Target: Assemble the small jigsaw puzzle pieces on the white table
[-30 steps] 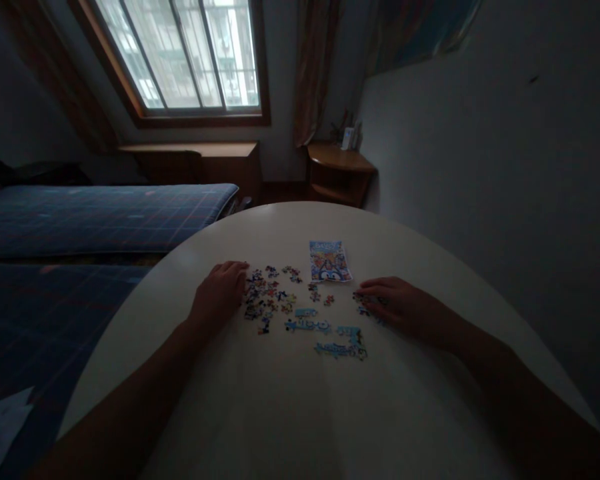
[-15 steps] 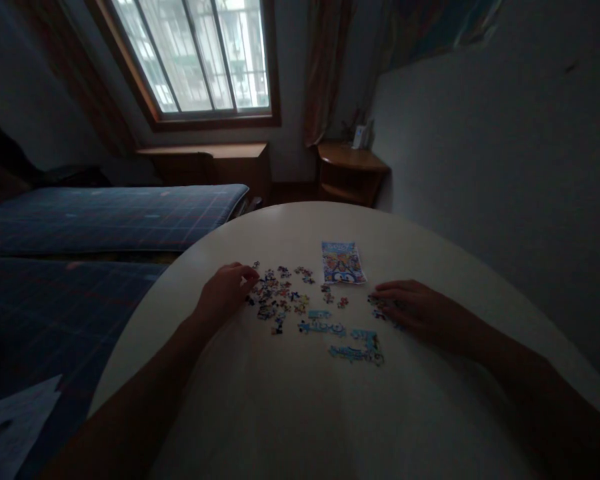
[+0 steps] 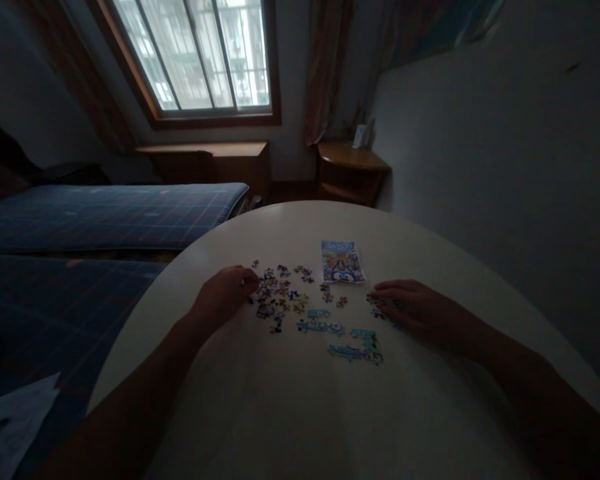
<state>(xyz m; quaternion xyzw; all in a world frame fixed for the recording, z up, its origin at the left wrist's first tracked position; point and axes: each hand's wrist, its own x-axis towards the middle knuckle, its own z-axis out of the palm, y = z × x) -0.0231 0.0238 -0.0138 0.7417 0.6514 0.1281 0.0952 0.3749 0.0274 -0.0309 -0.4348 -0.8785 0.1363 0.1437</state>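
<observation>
My left hand is at the left edge of a loose pile of jigsaw pieces. Its fingers are curled and the fingertips come together; anything between them is too small and dark to make out. On the right, my right hand lies low with its fingers stretched out over a few loose puzzle pieces, partly covering them. Between the hands lie joined light-blue puzzle sections: one near the pile, and an L-shaped one closer to me. A picture sheet with a penguin-like figure lies behind them.
All this rests on a round pale table. To the left stands a bed with a blue plaid mattress, with papers and a pen on it. A corner shelf and a desk stand beyond, by the window.
My left hand's fingers have shifted slightly at the pile's edge and curled a little more. The right hand and the joined sections look unmoved.
</observation>
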